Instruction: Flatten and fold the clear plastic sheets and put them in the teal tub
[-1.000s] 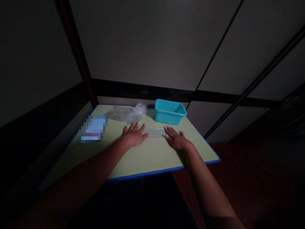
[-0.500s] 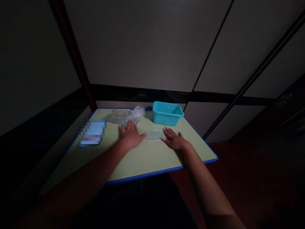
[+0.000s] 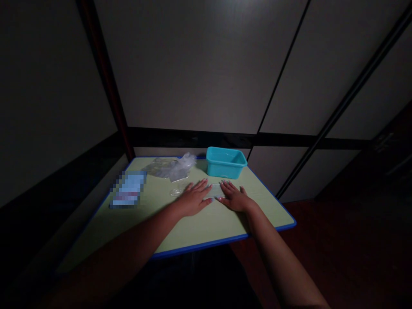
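A clear plastic bag lies flattened on the pale table, partly covered by both hands. My left hand rests palm down on it with fingers stretched out. Across from it, my right hand presses flat on the bag's right end, its fingers spread. A crinkled end of the clear plastic shows beyond the left fingers. Behind the left hand sits a crumpled heap of clear plastic bags.
A turquoise plastic basket stands at the back right of the table, which has a blue edge. At the left lies a flat, blurred-out light-blue item. Panelled cupboard doors rise directly behind the table.
My left hand has slid right and nearer to me along the plastic, closer to my right hand. The right hand stays in place. The view has tilted slightly upward.
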The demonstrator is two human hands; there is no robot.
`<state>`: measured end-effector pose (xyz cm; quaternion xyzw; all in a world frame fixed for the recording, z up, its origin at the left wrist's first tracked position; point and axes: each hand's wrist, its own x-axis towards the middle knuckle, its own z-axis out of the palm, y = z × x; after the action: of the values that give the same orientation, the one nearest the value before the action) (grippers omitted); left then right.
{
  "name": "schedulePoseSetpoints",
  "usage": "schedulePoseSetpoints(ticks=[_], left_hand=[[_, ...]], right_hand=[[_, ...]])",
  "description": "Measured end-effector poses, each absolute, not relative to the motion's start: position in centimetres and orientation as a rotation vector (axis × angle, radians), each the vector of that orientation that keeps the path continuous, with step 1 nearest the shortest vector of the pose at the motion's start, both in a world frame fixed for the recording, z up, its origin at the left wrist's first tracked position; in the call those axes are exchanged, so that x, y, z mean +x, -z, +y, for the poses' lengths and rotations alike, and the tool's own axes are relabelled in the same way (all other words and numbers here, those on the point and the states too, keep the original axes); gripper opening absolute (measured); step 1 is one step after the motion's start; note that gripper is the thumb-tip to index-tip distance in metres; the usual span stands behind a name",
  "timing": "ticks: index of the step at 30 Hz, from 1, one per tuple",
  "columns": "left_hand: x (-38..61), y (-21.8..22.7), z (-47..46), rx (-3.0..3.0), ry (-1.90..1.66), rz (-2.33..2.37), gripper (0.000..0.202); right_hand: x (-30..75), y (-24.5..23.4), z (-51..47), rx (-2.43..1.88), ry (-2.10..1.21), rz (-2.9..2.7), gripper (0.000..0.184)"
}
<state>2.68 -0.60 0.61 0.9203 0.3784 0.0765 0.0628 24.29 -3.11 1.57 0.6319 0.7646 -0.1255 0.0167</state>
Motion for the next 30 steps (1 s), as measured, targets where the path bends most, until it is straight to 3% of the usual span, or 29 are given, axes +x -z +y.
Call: schedulePoseSetpoints(ticks=[15,30], left_hand=[[2.89,-0.17,-0.88,2.38,-0.045,1.806,0.078],[2.92,-0.26,-0.9,2.371,-0.051,1.839,0.078]], right_hand=[[24.28,-1.42,-2.86,2.007,0.399,2.342,0.08],[24.8,-1.04,-2.58,2.106,0.337,2.333,0.073]])
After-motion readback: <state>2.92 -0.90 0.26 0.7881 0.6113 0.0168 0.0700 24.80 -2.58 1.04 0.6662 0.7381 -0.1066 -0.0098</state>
